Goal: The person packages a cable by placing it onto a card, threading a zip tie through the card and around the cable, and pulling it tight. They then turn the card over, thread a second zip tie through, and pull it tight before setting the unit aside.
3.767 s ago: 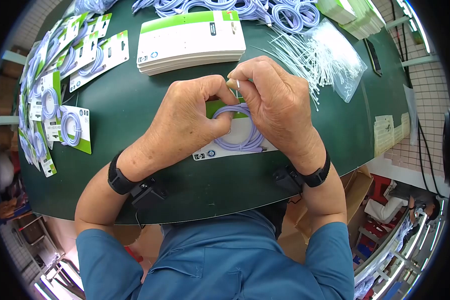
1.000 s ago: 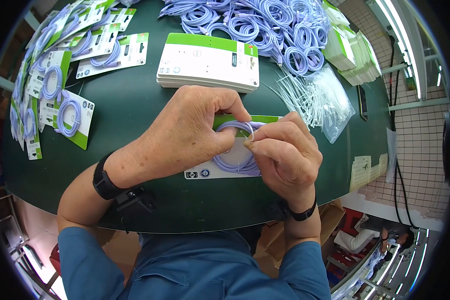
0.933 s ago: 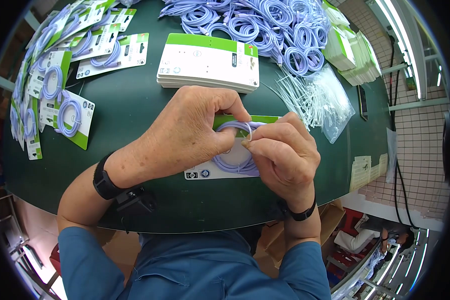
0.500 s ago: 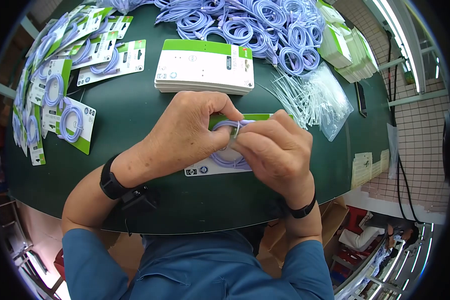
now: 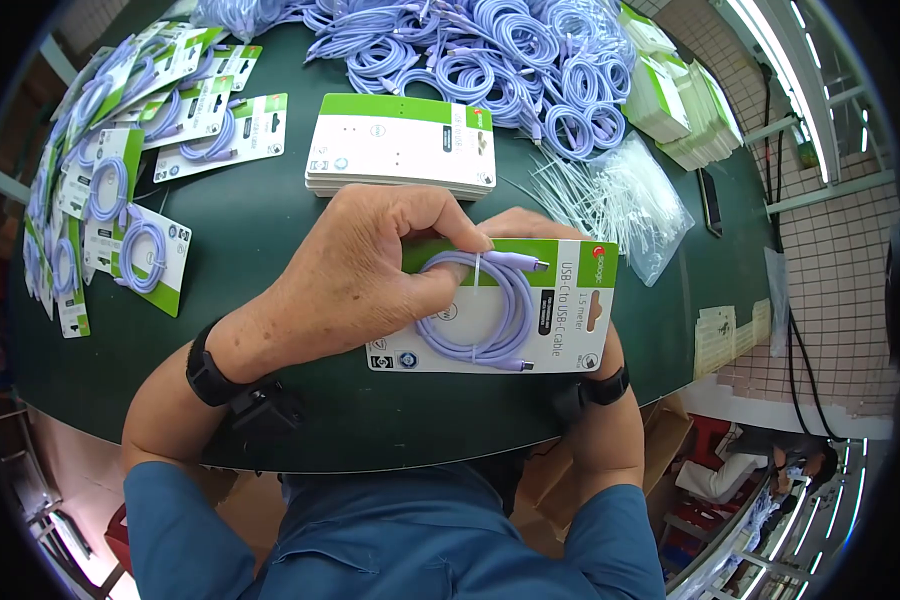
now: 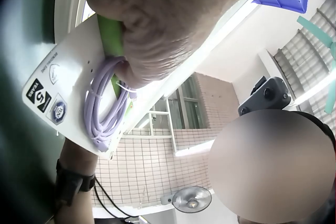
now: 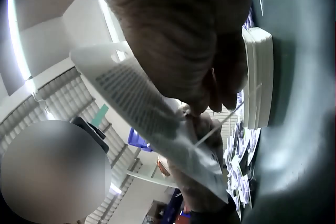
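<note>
A coiled lilac USB-C cable (image 5: 518,310) lies against a green-and-white retail card (image 5: 580,340), held up over the table. My left hand (image 5: 370,265) pinches the coil, its thumb inside the loop and index fingertip beside a white cable tie (image 5: 477,268). A second tie (image 5: 475,352) spans the coil's lower side. Mostly hidden behind the card in the head view, my right hand (image 7: 184,35) has its fingers curled and bunched at the card's printed back (image 7: 136,98). A loose tie tail (image 7: 226,119) sticks out from that back, just below those fingertips.
A stack of cards (image 5: 400,140) sits ahead. Beyond it is a heap of coiled cables (image 5: 490,60). Loose cable ties spill from a clear bag (image 5: 650,210); finished carded cables (image 5: 145,250) lie left. More card stacks (image 5: 700,115) and a phone (image 5: 710,200) are at right.
My right hand, earlier pinching the tie in front beside my left fingers, has gone behind the card. The tie now runs straight over the coil. The card's front has come into view.
</note>
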Tool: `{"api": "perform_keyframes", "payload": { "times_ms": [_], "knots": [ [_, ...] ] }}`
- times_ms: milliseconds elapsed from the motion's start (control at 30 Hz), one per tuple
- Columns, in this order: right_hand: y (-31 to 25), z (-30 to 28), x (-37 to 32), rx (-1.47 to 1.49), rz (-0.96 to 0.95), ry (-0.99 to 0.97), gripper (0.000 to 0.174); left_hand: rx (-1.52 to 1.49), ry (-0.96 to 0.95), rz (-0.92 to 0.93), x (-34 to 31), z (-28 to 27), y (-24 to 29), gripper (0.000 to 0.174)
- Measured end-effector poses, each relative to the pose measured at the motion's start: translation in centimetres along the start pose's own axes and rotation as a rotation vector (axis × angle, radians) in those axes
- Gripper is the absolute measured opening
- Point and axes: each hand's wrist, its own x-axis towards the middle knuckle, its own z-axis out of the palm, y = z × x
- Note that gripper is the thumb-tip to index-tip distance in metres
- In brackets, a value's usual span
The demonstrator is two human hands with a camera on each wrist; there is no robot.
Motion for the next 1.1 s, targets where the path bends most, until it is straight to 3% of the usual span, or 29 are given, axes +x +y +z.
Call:
{"api": "perform_keyframes", "payload": {
  "times_ms": [33,133,300,433,533,567,667,700,800,933,1033,1100],
  "knots": [
    [0.6,0.2,-0.5,-0.001,-0.005,-0.003,0.033,0.003,0.004,0.003,0.0,-0.1,0.1,0.021],
    [1.6,1.7,-3.7,0.655,0.257,0.117,0.080,0.003,-0.006,-0.018,0.0,-0.3,0.3,0.022],
    [1.1,1.6,-3.8,0.627,0.340,0.159,0.096,-0.005,-0.019,-0.013,0.1,-0.1,-0.2,0.023],
    [0.8,1.2,-2.8,0.471,0.390,0.180,0.089,0.001,-0.058,-0.054,0.0,0.2,-0.1,0.022],
    [2.2,0.2,-1.9,0.406,0.198,-0.052,0.077,-0.002,-0.086,-0.093,0.0,0.2,-0.4,0.021],
    [2.0,0.4,-1.9,0.408,0.198,-0.049,0.077,-0.002,-0.090,-0.095,0.0,0.2,-0.4,0.021],
    [0.2,1.8,-1.2,0.353,0.282,0.161,0.026,-0.003,-0.084,-0.084,0.0,0.3,-0.5,0.021],
    [0.1,1.8,-0.9,0.354,0.283,0.163,0.026,-0.003,-0.085,-0.086,0.0,0.3,-0.6,0.021],
    [0.2,1.1,0.5,-0.410,-0.211,0.068,0.021,-0.067,-0.094,-0.087,-0.1,0.5,-0.5,0.023],
    [1.9,0.5,0.9,-0.693,-0.348,0.158,0.027,0.077,-0.172,0.006,-0.4,0.9,-0.1,0.032],
    [1.6,0.9,1.1,-0.618,-0.282,0.255,0.012,0.134,-0.165,0.132,-0.1,1.2,-0.7,0.035],
    [1.5,1.1,1.2,-0.575,-0.251,0.313,0.014,0.170,-0.170,0.193,-0.1,1.2,-1.1,0.036]
  ]
}}
